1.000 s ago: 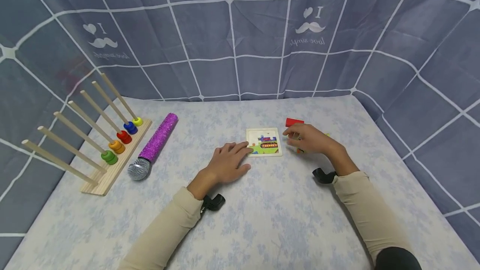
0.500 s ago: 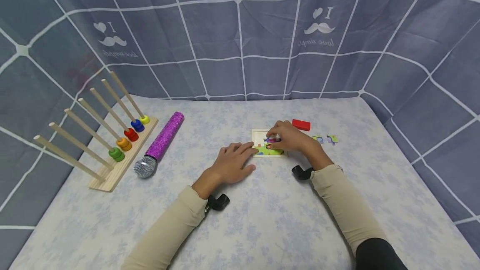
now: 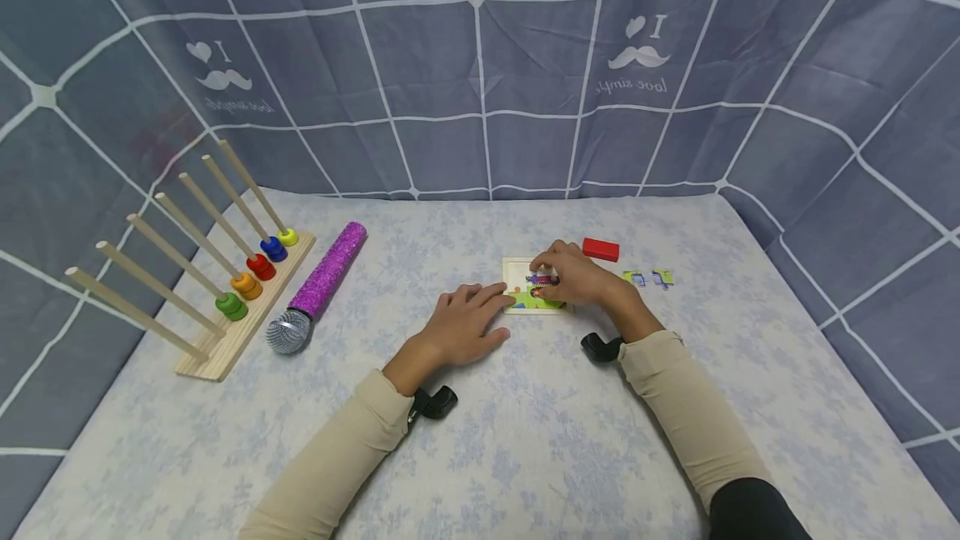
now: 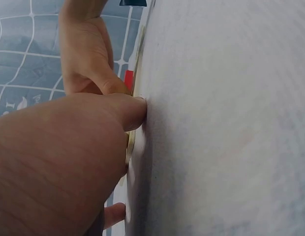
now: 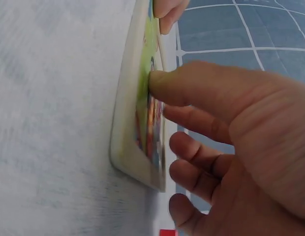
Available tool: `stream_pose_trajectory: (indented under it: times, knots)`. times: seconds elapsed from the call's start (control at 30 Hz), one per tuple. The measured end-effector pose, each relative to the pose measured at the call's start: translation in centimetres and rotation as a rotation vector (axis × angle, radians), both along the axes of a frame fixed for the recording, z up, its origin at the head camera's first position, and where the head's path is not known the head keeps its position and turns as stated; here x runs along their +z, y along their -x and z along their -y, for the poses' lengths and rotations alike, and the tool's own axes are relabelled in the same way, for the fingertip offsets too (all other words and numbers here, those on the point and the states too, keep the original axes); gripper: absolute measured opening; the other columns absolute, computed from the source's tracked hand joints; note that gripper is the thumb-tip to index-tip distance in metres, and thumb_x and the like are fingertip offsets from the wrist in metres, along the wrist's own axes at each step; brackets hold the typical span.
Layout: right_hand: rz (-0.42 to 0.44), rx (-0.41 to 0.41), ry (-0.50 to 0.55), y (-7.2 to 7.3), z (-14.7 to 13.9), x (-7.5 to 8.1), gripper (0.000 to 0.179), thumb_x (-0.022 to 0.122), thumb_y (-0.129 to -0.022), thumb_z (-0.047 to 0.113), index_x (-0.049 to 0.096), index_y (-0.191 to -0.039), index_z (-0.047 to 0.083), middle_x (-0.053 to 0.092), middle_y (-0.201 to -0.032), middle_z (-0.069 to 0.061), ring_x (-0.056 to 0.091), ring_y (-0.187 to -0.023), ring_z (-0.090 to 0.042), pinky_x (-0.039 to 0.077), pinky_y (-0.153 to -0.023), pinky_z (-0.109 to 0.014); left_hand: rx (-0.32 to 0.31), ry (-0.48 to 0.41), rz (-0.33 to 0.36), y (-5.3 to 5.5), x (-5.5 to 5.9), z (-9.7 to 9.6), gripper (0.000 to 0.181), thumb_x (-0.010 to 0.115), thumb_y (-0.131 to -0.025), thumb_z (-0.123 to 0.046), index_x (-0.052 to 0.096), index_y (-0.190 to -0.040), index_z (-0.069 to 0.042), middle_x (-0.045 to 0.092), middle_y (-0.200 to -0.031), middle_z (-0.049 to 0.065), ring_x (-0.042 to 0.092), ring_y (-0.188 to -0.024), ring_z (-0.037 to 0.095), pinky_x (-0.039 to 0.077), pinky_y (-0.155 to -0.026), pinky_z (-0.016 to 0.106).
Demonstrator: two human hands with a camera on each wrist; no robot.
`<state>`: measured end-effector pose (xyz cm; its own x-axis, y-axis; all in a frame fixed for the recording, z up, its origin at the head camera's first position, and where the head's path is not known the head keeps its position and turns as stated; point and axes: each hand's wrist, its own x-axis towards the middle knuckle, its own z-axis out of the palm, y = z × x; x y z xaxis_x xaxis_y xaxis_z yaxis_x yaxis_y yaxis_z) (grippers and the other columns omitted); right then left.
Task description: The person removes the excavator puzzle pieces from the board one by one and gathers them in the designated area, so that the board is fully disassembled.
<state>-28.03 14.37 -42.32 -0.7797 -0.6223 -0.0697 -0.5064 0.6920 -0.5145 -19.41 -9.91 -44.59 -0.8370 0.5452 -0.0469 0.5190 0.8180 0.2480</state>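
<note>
Smooth, pale, round-cornered puzzle frame [image 5: 124, 142], left hand [image 3: 463, 328] spread at its left edge, right hand [image 3: 581, 275] bent over printed pieces [image 5: 151, 127], partly hiding them, whether pinching one cannot tell

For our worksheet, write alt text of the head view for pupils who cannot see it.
A person's right hand touches a small framed puzzle while the left hand touches its left edge. To the right lie a red block and loose puzzle pieces; to the left, a purple microphone and wooden bead rack.
</note>
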Motion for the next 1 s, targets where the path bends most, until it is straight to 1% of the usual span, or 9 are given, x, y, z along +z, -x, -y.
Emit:
stream_pose_trajectory:
  times: [0.07, 0.17, 0.3, 0.47, 0.63, 0.73, 0.87, 1.0]
  knots:
    - [0.016, -0.02, -0.004, 0.0, 0.1, -0.1, 0.039, 0.076, -0.092, 0.018, 0.065, -0.126, 0.003, 0.054, -0.115, -0.013, 0.047, -0.105, -0.029, 0.042, -0.089, -0.045, -0.005, 0.001, -0.002, 0.1, 0.0, 0.0, 0.055, 0.046, -0.106, -0.047, 0.039, -0.157, -0.026, 0.026, -0.165, -0.001, 0.029, -0.145, 0.033, 0.031, -0.103, 0.058]
    - [0.04, -0.017, 0.016, -0.1, 0.3, -0.4, 0.039, 0.075, -0.091, 0.013, 0.06, -0.124, 0.0, 0.054, -0.112, -0.016, 0.045, -0.104, -0.032, 0.04, -0.089, -0.046, -0.008, 0.006, 0.0, 0.2, -0.1, 0.0, 0.055, 0.046, -0.107, -0.047, 0.039, -0.157, -0.026, 0.026, -0.165, -0.001, 0.029, -0.144, 0.033, 0.031, -0.103, 0.058]
    - [0.034, -0.034, 0.019, -0.4, 0.7, -0.4, 0.039, 0.075, -0.088, 0.01, 0.055, -0.121, 0.001, 0.052, -0.11, -0.015, 0.042, -0.102, -0.033, 0.038, -0.087, -0.046, -0.004, 0.002, 0.009, 0.1, -0.1, 0.1, 0.055, 0.046, -0.107, -0.047, 0.039, -0.157, -0.025, 0.025, -0.165, -0.001, 0.029, -0.145, 0.033, 0.031, -0.103, 0.058]
    - [0.002, -0.047, 0.016, -0.7, 0.6, 0.1, 0.039, 0.075, -0.091, 0.013, 0.055, -0.123, 0.004, 0.054, -0.114, -0.015, 0.044, -0.103, -0.033, 0.035, -0.085, -0.05, -0.004, -0.002, 0.004, 0.1, 0.0, 0.1, 0.054, 0.046, -0.107, -0.046, 0.039, -0.157, -0.026, 0.026, -0.165, -0.001, 0.029, -0.145, 0.034, 0.031, -0.104, 0.059]
    - [-0.056, -0.016, -0.007, -0.6, 0.3, 0.3, 0.039, 0.077, -0.092, 0.017, 0.058, -0.125, 0.006, 0.059, -0.114, -0.01, 0.051, -0.101, -0.029, 0.033, -0.082, -0.047, -0.009, -0.002, -0.01, 0.1, -0.1, 0.1, 0.053, 0.046, -0.107, -0.045, 0.04, -0.156, -0.025, 0.026, -0.165, 0.0, 0.03, -0.144, 0.034, 0.031, -0.103, 0.058]
    - [-0.071, 0.001, 0.0, -0.6, 0.0, 0.5, 0.037, 0.077, -0.092, 0.014, 0.061, -0.124, 0.005, 0.062, -0.111, -0.008, 0.055, -0.096, -0.026, 0.037, -0.081, -0.044, -0.013, -0.005, -0.011, 0.1, -0.1, 0.1, 0.053, 0.046, -0.107, -0.044, 0.04, -0.156, -0.025, 0.026, -0.165, 0.001, 0.03, -0.143, 0.034, 0.031, -0.103, 0.058]
    - [-0.062, 0.01, 0.033, -0.7, -0.2, 0.6, 0.034, 0.075, -0.092, 0.009, 0.063, -0.123, 0.004, 0.063, -0.107, -0.008, 0.058, -0.087, -0.022, 0.045, -0.078, -0.039, -0.01, -0.003, -0.008, 0.0, -0.1, 0.1, 0.054, 0.047, -0.107, -0.045, 0.04, -0.156, -0.025, 0.026, -0.165, 0.0, 0.03, -0.144, 0.034, 0.031, -0.103, 0.058]
    - [-0.106, 0.021, 0.052, -0.5, -0.2, 0.3, 0.029, 0.072, -0.094, 0.006, 0.065, -0.122, 0.004, 0.064, -0.103, -0.005, 0.056, -0.08, -0.018, 0.047, -0.073, -0.035, -0.005, -0.001, -0.004, -0.1, 0.0, 0.1, 0.054, 0.047, -0.106, -0.046, 0.04, -0.156, -0.026, 0.026, -0.165, 0.0, 0.029, -0.144, 0.034, 0.03, -0.104, 0.058]
